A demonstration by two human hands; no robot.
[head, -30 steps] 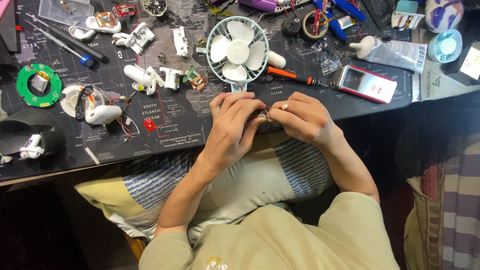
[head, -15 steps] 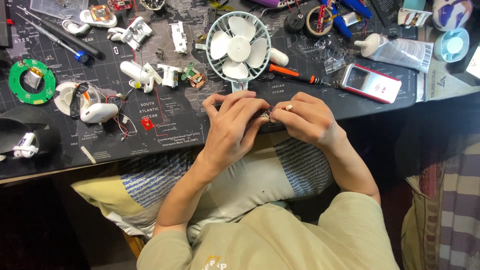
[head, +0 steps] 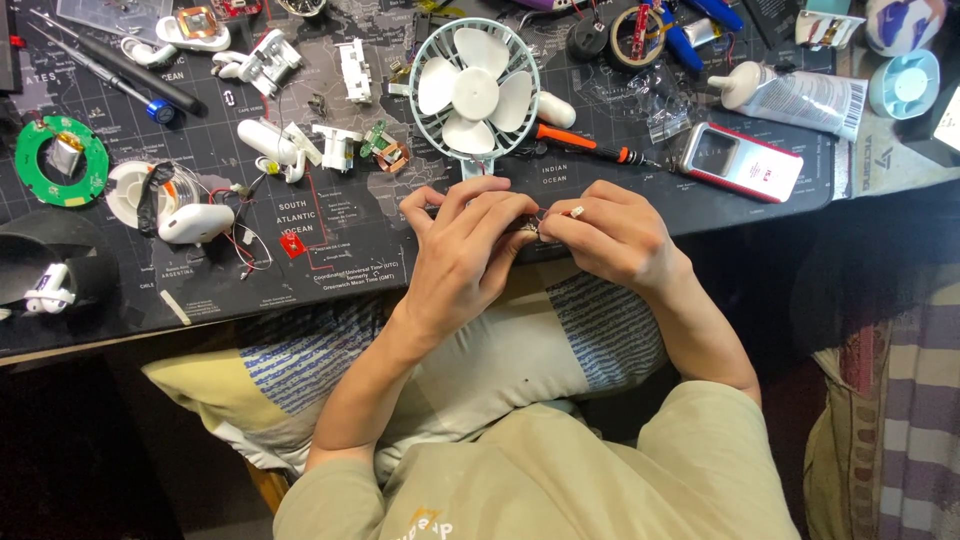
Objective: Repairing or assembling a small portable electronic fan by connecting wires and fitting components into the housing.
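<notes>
At the counter's [head: 330,280] near edge, both hands, left [head: 465,250] and right [head: 615,235], were pinched shut on a small part [head: 528,231] just below the white fan [head: 475,90], which stood half dismantled among loose components, with reassembly apparently unfinished.

— How was the light?
— Bright and even from overhead on the surface [head: 330,250]; the floor below fell into deep shadow.
— Any blur or glare?
— Sharp throughout, with mild sheen on the white fan [head: 475,90].
</notes>
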